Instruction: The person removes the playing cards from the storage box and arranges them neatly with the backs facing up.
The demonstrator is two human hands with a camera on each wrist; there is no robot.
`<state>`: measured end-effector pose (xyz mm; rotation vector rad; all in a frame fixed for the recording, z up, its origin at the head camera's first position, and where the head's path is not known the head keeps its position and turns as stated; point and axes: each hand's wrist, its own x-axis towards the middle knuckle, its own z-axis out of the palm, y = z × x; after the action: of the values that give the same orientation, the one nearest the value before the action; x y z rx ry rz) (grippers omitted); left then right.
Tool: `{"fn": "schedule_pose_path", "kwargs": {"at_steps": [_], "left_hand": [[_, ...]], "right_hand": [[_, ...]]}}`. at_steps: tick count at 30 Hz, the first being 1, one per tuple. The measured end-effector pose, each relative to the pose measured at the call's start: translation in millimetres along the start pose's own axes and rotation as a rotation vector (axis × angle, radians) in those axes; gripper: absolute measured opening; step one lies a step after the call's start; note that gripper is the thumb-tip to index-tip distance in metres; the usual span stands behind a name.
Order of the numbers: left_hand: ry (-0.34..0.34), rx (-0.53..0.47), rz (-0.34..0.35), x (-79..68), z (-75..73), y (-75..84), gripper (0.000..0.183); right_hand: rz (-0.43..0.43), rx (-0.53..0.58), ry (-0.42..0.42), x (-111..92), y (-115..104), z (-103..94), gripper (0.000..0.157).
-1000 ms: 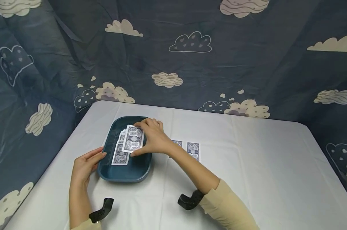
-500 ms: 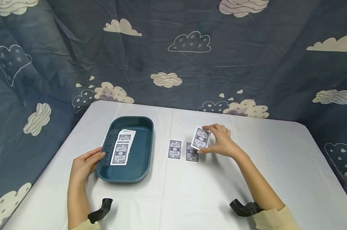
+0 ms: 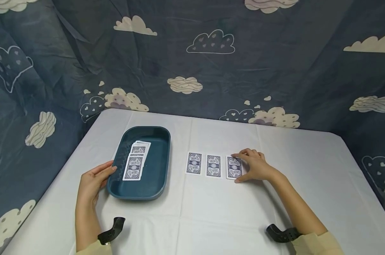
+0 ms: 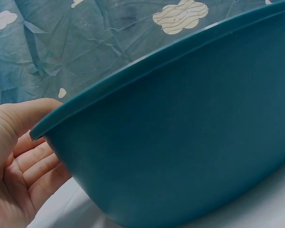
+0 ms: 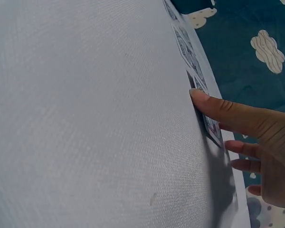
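Observation:
On the right of the laid-out row, my right hand [image 3: 257, 166] holds a playing card [image 3: 233, 167] by its near and far edges, between thumb and forefinger. The right wrist view shows my thumb [image 5: 211, 102] on the near edge of this card [image 5: 211, 126], which lies close over the cloth, back up. My left hand [image 3: 93, 182] grips the left rim of a dark teal tray [image 3: 154, 180]; the left wrist view has the thumb [image 4: 31, 114] over the rim and the other fingers below it. Inside the tray lies a stack of cards [image 3: 133, 168], backs up and spread lengthwise.
Two more cards lie face down in line, a left one [image 3: 194, 163] and a middle one [image 3: 213, 166], with small gaps between. A white cloth [image 3: 192, 226] covers the table. Behind it hangs a dark curtain [image 3: 211, 71] with cloud prints.
My right hand has taken a card from the tray, carried it right over the two laid cards and lowered it beside them. My left hand stays at the tray's rim.

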<state>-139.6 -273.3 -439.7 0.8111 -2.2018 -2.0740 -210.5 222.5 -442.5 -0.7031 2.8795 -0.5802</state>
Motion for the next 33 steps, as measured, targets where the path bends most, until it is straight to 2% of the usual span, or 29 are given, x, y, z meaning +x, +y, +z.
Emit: {"fn": "schedule_pose_path", "kwargs": {"at_steps": [4, 10, 14, 17, 21, 26, 33], "left_hand": [[0.0, -0.033, -0.01, 0.3, 1.1, -0.4, 0.05], [0.004, -0.025, -0.012, 0.6, 1.3, -0.4, 0.052], [0.004, -0.014, -0.008, 1.1, 1.6, -0.7, 0.055], [0.006, -0.015, -0.008, 1.2, 1.7, -0.6, 0.056], [0.004, -0.019, -0.003, 1.3, 1.0, -1.0, 0.054], [0.0, -0.004, 0.016, 2.6, 1.5, -1.8, 0.055], [-0.005, 0.016, 0.016, 4.5, -0.1, -1.2, 0.055]], "right_hand": [[0.009, -0.006, -0.014, 0, 2, 1.0, 0.093], [0.035, 0.028, -0.025, 1, 4, 2.0, 0.096], [0.061, 0.049, 0.058, 6, 4, 4.5, 0.095], [0.061, 0.079, 0.151, 14, -7, 3.4, 0.089], [0.008, 0.114, 0.224, 33, -39, -1.4, 0.085], [-0.107, 0.071, 0.228, 62, -90, -0.5, 0.087], [-0.342, 0.007, 0.188, 97, -174, 25.7, 0.085]]}}
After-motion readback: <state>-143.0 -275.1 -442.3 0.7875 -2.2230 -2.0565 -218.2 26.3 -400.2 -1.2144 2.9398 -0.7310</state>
